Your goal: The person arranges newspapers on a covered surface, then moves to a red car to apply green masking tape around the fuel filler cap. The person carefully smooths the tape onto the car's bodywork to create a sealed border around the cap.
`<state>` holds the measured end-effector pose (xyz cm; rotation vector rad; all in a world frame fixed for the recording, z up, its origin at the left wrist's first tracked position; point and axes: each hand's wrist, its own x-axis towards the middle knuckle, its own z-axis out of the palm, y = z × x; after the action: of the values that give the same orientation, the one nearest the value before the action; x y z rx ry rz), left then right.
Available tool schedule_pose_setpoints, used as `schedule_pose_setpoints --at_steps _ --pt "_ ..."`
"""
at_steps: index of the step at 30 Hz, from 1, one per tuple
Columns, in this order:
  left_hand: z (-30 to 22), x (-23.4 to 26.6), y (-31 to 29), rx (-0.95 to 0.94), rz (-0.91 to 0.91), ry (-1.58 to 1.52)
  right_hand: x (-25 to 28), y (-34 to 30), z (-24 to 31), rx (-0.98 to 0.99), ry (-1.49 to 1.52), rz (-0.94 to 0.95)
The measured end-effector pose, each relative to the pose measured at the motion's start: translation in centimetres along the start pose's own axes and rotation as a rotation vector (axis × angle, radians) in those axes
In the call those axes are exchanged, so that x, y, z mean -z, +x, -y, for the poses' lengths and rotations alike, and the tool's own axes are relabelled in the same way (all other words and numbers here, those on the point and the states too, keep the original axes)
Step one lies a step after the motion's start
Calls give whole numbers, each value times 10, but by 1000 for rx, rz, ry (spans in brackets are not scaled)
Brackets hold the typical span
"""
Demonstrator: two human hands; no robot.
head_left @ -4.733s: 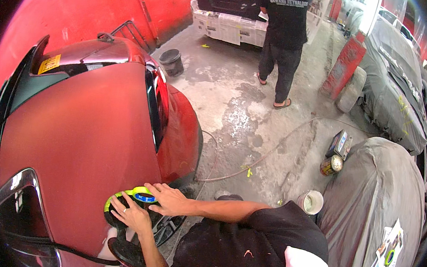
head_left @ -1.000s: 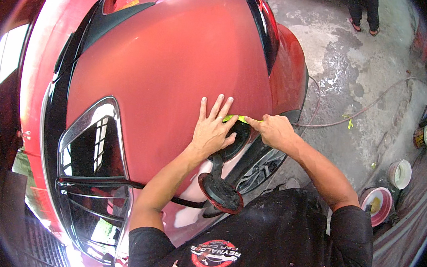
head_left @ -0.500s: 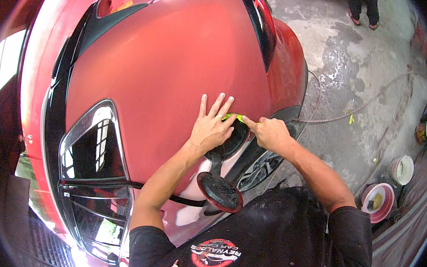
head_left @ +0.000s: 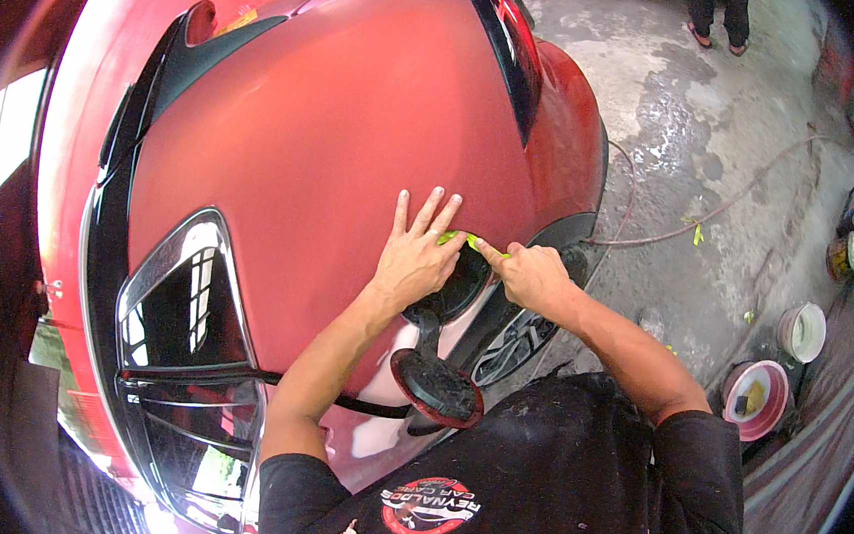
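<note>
My left hand (head_left: 413, 262) lies with fingers spread on the dull red rear side panel (head_left: 327, 139) of a car. Its thumb side is at the upper rim of the round, dark fuel filler opening (head_left: 466, 282). Along that rim runs a strip of yellow-green tape (head_left: 472, 241), partly hidden by my fingers. My right hand (head_left: 538, 278) is at the strip's right end, index finger stretched along it and the other fingers curled in, with some of the tape under them. Below the opening, the round fuel flap (head_left: 437, 387) hangs open on its hinge arm.
A rear wheel (head_left: 516, 346) sits just right of the opening. A hose (head_left: 670, 238) crosses the wet concrete floor. On the right stand a pink basin (head_left: 781, 400), a white bucket (head_left: 803, 333) and a can (head_left: 846, 257). Another person's legs (head_left: 719, 17) show at the top.
The view has shifted slightly. My right index finger has edged left along the tape, closer to my left hand, which stays spread on the panel.
</note>
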<state>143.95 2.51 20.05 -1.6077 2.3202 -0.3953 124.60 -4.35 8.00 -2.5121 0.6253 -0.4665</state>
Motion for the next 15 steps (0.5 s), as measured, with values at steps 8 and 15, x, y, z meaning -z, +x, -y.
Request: schedule_pose_setpoints --at_steps 8,15 --pt "0 0 1 -24 6 -8 0 1 1 -7 37 -21" --pt "3 -1 1 -112 -20 -9 -2 -1 -1 -16 38 -60"
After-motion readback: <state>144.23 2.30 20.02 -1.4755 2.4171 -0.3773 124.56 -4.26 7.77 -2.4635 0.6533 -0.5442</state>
